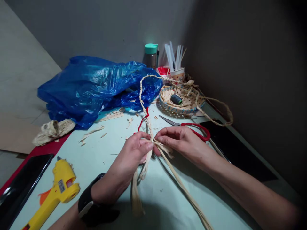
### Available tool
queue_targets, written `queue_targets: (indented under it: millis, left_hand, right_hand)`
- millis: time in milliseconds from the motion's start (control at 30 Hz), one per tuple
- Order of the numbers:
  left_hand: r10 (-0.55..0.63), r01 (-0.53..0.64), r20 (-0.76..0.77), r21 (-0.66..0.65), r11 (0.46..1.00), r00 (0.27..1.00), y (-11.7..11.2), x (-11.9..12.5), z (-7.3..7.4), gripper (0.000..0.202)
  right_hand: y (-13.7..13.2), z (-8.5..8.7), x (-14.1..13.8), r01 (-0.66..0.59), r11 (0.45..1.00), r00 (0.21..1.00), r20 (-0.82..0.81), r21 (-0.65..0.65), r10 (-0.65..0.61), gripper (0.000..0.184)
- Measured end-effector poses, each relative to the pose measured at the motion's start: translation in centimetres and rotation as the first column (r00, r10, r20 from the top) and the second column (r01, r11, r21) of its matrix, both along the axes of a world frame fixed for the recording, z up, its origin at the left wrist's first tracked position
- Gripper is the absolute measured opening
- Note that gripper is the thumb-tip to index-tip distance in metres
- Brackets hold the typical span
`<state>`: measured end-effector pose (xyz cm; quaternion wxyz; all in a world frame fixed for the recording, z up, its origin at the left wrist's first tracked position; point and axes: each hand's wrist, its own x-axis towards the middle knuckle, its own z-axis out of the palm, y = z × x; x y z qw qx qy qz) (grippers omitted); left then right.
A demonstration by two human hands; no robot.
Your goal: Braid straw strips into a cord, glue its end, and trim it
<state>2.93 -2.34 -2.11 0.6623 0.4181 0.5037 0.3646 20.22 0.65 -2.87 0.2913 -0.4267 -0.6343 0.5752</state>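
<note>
- In the head camera's view, a person works a plaited fibre cord [141,92] above a pale green tabletop [96,166], the lower end of the plait held right at the fingertips.
- The left hand [136,148], a dark band [86,195] at its wrist, pinches the foot of the plait between thumb and fingers.
- The right hand [178,139], fingers curled, meets it there, thumb and forefinger closed on pale strands [165,149] just beside the plait.
- By the look of it, the work is well along: a twisted length climbs from the hands past the edge of a blue plastic bag [96,86], then bends toward a woven tray [165,103]. Whether the loop beyond the tray is the same cord, I cannot tell.
- What seems left is the loose fibre below: one bundle [135,195] hangs under the left hand, while long strands [184,188] trail toward the near edge, all unplaited.
- A red string [143,120] lies against the cord above the hands; whether it is tied on is unclear.
- Red-handled scissors [176,123] lie behind the right hand, a thread spool [176,99] sits in the tray, and a yellow glue gun [62,182] rests at left.
</note>
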Motion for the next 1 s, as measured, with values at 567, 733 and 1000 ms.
queue_targets:
  millis: [567,733,1000]
  left_hand:
    - [-0.029,0.028,-0.018,-0.012,1.0,0.999,0.04,-0.03,0.0,0.006]
    - [-0.021,0.021,-0.012,-0.042,0.999,1.0,0.2,-0.08,-0.09,0.007]
    - [0.009,-0.009,0.004,-0.035,0.999,1.0,0.21,-0.05,-0.47,0.01]
  right_hand:
    - [-0.05,0.05,-0.36,0.102,0.995,0.99,-0.095,0.011,-0.1,0.011]
    - [0.23,-0.05,-0.31,0.203,0.978,0.972,-0.131,0.039,-0.196,0.011]
    - [0.14,0.5,-0.35,0.173,0.984,0.982,-0.081,0.035,-0.17,0.019]
